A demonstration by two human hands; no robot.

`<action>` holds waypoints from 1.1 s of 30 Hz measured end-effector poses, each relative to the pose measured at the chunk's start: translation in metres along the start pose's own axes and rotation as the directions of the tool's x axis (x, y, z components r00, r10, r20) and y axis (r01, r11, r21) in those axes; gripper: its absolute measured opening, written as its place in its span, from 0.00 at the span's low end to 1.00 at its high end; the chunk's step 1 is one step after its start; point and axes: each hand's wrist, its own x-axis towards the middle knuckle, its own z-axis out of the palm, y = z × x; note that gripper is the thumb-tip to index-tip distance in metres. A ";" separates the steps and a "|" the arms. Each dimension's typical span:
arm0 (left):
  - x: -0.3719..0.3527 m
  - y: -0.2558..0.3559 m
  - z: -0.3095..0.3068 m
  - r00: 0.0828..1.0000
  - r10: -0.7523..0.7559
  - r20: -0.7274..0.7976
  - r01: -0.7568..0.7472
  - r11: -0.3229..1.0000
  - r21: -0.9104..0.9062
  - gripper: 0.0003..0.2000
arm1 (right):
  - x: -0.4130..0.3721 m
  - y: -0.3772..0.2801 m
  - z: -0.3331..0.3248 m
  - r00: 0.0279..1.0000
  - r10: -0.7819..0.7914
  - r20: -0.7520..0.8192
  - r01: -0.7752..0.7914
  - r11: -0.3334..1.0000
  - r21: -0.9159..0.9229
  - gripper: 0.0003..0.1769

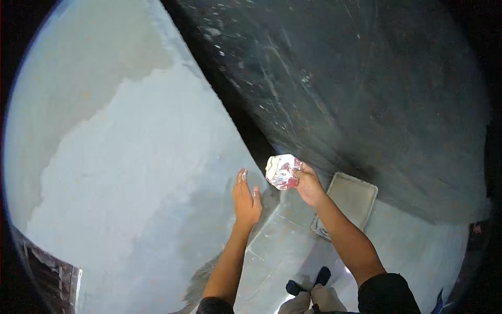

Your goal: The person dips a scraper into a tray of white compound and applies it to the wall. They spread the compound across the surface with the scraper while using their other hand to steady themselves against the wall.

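Pale grey plaster wall (130,157), smooth, w/ a darker damp-looking patch by the hands. Crumpled wad (282,171), red & white, creased, sits mid-frame just right of the wall's edge. R hand (309,186) has its grip closed on it. L hand (246,196) is open, palm flat on the wall. Rectangular grey tray (353,201) lies on the floor (418,246) at near right, below a dark scuffed surface (366,78).

We saw a pale, patchily plastered wall (130,157) on the left, a dark scuffed surface (355,78) on the right, grey floor (277,246) near.
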 end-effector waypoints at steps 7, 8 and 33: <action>0.002 0.018 -0.002 0.993 0.068 -0.101 -0.049 0.983 0.179 0.29 | 0.013 -0.002 -0.013 0.977 0.021 0.213 -0.040 0.996 0.085 0.18; 0.001 0.024 -0.006 0.990 0.073 -0.124 -0.046 0.977 0.210 0.29 | 0.015 -0.003 -0.013 0.968 0.018 0.250 -0.043 0.995 0.095 0.18; 0.123 0.037 -0.198 0.927 0.372 0.050 -0.197 0.371 0.907 0.29 | 0.101 -0.062 0.158 0.656 -0.717 0.235 0.751 0.587 -0.303 0.13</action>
